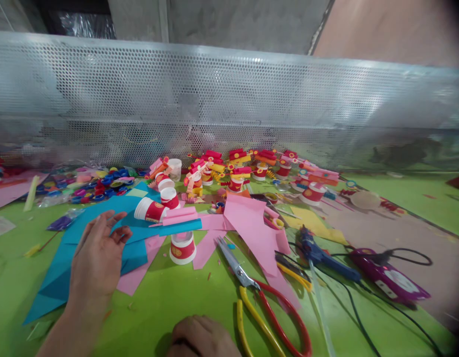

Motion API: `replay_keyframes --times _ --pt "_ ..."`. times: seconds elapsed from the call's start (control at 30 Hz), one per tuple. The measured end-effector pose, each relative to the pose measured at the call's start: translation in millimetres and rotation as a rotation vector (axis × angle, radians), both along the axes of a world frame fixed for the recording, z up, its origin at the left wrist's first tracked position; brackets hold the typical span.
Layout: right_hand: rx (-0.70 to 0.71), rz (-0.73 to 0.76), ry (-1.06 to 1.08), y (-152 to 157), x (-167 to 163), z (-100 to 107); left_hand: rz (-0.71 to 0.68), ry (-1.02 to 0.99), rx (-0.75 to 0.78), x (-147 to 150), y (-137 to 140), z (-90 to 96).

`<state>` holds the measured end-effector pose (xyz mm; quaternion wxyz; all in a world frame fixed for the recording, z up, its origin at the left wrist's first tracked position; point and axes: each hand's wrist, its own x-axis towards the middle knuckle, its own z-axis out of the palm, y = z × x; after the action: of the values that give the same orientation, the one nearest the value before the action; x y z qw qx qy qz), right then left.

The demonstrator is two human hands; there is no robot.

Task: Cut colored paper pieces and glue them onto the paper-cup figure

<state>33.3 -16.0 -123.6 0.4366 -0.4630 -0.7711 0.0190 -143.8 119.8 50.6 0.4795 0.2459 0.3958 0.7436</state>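
Observation:
My left hand [97, 253] is raised over sheets of blue paper [58, 282], fingers loosely bent and apart, with nothing between them. Just beyond its fingertips lies a red-and-white paper cup [151, 210] on its side. Pink paper rolls [181, 215] and a blue paper roll [180, 227] rest beside that cup. Another red-and-white cup [183, 248] stands below the rolls. At the bottom edge, my right hand [203, 337] shows only its back; its fingers are hidden. Scissors [244, 277] with red and yellow handles lie open to its right.
Several finished-looking cup-and-paper figures [237, 173] stand along the perforated metal screen [214, 99]. Colourful bottle caps [103, 183] are heaped at left. Cut pink paper [244, 223] covers the middle. A blue glue gun [326, 258], cables and a purple power strip [389, 272] occupy the right.

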Motion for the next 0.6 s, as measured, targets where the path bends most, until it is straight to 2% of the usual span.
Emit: replay_keyframes --times 0.33,0.6 --pt "0.056 -0.059 0.131 -1.6 -3.0 3.2 0.012 0.002 0.013 0.1 -0.5 0.6" --pt "0.106 -0.033 0.141 -0.7 -0.8 5.4 -0.005 -0.006 0.000 -1.2 -1.4 0.7"
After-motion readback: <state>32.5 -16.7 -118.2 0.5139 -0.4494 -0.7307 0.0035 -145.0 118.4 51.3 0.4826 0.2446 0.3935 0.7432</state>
